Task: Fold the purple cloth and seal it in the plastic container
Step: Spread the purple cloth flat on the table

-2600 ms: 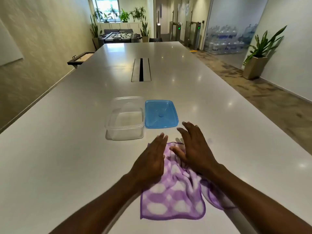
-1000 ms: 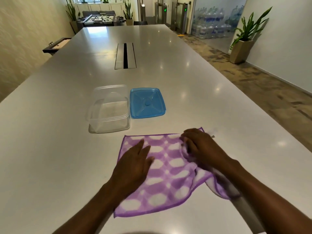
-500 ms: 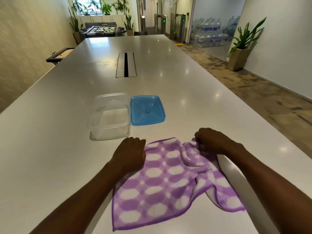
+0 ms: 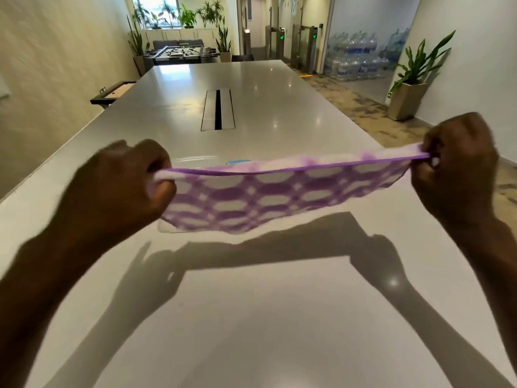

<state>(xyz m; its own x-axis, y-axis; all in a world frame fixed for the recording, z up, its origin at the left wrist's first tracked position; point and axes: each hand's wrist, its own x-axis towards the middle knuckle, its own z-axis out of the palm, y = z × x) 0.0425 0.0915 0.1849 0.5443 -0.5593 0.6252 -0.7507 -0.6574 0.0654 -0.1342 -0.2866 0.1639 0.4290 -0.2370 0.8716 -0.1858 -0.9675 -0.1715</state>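
Left hand (image 4: pixel 120 189) and right hand (image 4: pixel 458 166) are each pinched tight on 1 top corner of the purple cloth (image 4: pixel 279 197), stretched taut between them in the air above the table (image 4: pixel 265 317). No fold visible, looks like step 1. Behind the cloth, only slivers of the plastic container (image 4: pixel 195 158) and blue lid (image 4: pixel 237 162) show. Left: fold, load, seal.

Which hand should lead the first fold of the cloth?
Probably right. Both hands pinch top corners, with the purple cloth stretched above the table. The left hand sits lower, nearer the table, a natural anchor; the right hand is higher and can swing its corner across.
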